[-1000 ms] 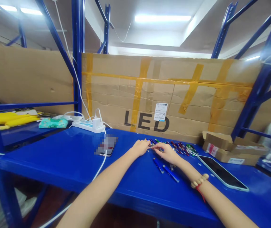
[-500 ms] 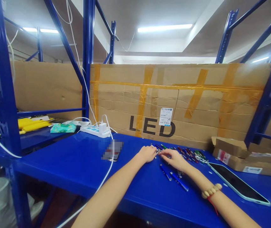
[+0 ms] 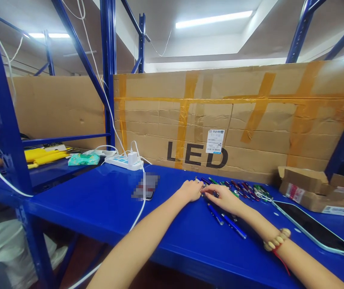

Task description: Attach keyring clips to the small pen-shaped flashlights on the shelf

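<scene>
Over the blue tabletop, my left hand bends downward, its curled fingertips among small shiny pieces; what they hold is hidden. My right hand comes in close from the right, thumb and fingers drawn together near the left fingertips, on something too small to make out. Two blue pens lie in front of the right hand. Behind both hands stretches a row of pens in blue, red and green, partly covered by the right hand.
A tablet in a pale green case lies at right, near an open cardboard box. Left of my hands is a phone with a white cable across it. A power strip and a large cardboard panel stand behind.
The camera view has turned slightly left and down, so the tablet and box sit further right. Both hands stay together at the same spot, with barely any finger movement.
</scene>
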Available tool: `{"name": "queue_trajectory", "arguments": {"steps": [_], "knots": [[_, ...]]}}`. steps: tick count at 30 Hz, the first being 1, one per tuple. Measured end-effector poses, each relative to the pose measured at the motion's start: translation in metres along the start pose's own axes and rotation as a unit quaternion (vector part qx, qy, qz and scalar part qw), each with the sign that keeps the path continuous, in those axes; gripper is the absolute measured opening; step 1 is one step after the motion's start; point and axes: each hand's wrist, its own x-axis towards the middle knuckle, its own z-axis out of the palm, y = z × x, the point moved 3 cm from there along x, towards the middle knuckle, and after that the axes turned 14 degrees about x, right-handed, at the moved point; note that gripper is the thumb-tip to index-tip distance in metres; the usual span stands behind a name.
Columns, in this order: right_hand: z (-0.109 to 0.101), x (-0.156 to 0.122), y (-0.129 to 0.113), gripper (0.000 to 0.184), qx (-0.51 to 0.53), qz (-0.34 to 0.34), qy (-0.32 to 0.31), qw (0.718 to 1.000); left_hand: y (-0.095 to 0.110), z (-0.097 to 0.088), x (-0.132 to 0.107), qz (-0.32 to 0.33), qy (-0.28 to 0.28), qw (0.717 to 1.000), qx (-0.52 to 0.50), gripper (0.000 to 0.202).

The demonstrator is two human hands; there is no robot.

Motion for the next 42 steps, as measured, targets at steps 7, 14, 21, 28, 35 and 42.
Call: {"name": "queue_trajectory", "arguments": {"steps": [7,14,21,28,35,42], "knots": [[0.000,-0.001,0.004,0.025,0.001,-0.001,0.003,1.000,0.000,-0.001,-0.002,0.000,0.008,1.000,0.004,0.027],[-0.001,0.000,0.001,0.024,-0.002,-0.006,0.015,1.000,-0.001,-0.001,-0.001,0.007,0.009,1.000,0.007,0.027],[-0.001,-0.001,0.009,0.023,-0.002,-0.010,0.025,1.000,0.000,-0.003,-0.003,0.000,0.011,1.000,0.002,0.027],[-0.007,-0.001,0.015,0.021,-0.030,0.021,0.073,0.997,-0.004,-0.004,-0.003,-0.018,0.017,0.999,-0.042,0.030],[-0.010,-0.003,0.014,0.022,-0.039,0.036,0.068,0.996,-0.011,-0.002,-0.006,-0.027,0.055,0.993,-0.101,0.029],[0.000,-0.002,0.013,0.025,-0.047,-0.008,0.001,0.999,-0.020,0.001,-0.005,-0.083,0.053,0.995,-0.004,0.031]]}}
